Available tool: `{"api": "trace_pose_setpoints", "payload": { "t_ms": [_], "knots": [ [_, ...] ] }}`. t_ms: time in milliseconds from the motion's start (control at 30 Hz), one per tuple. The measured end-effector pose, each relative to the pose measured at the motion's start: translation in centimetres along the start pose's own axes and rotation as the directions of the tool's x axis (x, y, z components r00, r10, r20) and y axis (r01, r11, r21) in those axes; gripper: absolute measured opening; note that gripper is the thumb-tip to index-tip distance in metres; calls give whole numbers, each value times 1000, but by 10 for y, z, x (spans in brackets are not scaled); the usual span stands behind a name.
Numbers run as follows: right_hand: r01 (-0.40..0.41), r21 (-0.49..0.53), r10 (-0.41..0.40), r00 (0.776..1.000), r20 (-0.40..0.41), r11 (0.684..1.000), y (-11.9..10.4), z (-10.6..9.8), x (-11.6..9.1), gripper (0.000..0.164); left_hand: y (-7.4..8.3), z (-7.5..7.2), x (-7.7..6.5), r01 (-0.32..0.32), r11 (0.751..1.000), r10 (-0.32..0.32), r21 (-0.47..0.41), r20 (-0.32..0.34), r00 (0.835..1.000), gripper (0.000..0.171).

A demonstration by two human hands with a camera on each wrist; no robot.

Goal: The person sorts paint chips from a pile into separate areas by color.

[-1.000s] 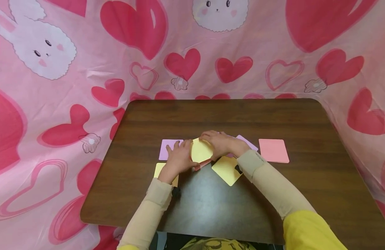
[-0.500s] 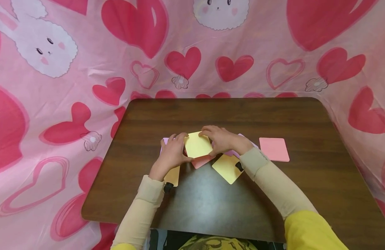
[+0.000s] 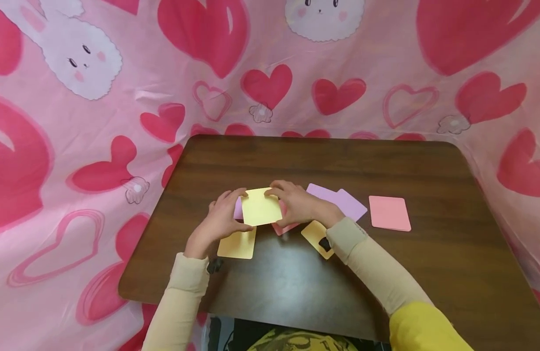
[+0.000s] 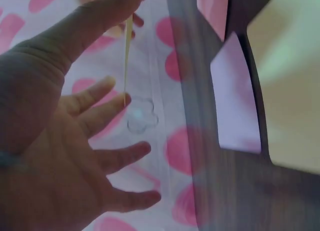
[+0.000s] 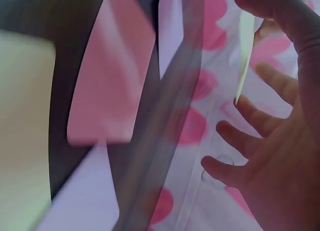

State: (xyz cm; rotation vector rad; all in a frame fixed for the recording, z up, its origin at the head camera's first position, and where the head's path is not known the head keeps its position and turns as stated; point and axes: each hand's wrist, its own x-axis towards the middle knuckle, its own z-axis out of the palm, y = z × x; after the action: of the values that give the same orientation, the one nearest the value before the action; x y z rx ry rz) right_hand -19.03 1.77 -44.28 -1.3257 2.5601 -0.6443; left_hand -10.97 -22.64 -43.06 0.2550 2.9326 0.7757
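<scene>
Between both hands, a square yellow card with rounded corners is held raised above the table. The left hand pinches its left side between thumb and fingers, and the right hand pinches its right side. Both wrist views show the card edge-on, a thin strip between thumb and fingertips. Under it and partly hidden lie a purple card and a pink card. Another yellow card lies just below the left hand, and one more lies beneath the right wrist.
Two overlapping purple cards lie beyond the right forearm. Farther right sits a pink card, apart from the others. The brown wooden table meets a pink heart-patterned cloth at its back and sides.
Both hands have carried the yellow card up and to the left, from over the pink card toward the left purple one. More of the pink and purple cards on the right now shows.
</scene>
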Motion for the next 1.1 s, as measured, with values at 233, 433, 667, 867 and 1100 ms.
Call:
{"api": "trace_pose_setpoints", "payload": {
  "t_ms": [233, 433, 667, 867, 1100],
  "knots": [
    [6, -65, -12, 995, -95, 998, -25, 21, 7, 82, -20, -14, -15, 20, 999, -19, -29, 55, 998, 92],
    [-22, -123, 8, 993, -119, 992, -46, 38, 14, 84, -35, -22, -28, 35, 998, -29, -55, 95, 995, 91],
    [-68, -181, 47, 992, -116, 981, -61, 57, 17, 84, -50, -20, -38, 35, 998, -28, -57, 120, 992, 88],
    [-82, -208, 61, 992, -106, 975, -67, 77, 16, 85, -60, -11, -42, 79, 996, -71, -32, 187, 980, 89],
    [-88, -232, 74, 995, -67, 969, -69, 98, 14, 84, -68, 3, -45, 102, 995, -99, -1, 226, 969, 86]
  ]
}}
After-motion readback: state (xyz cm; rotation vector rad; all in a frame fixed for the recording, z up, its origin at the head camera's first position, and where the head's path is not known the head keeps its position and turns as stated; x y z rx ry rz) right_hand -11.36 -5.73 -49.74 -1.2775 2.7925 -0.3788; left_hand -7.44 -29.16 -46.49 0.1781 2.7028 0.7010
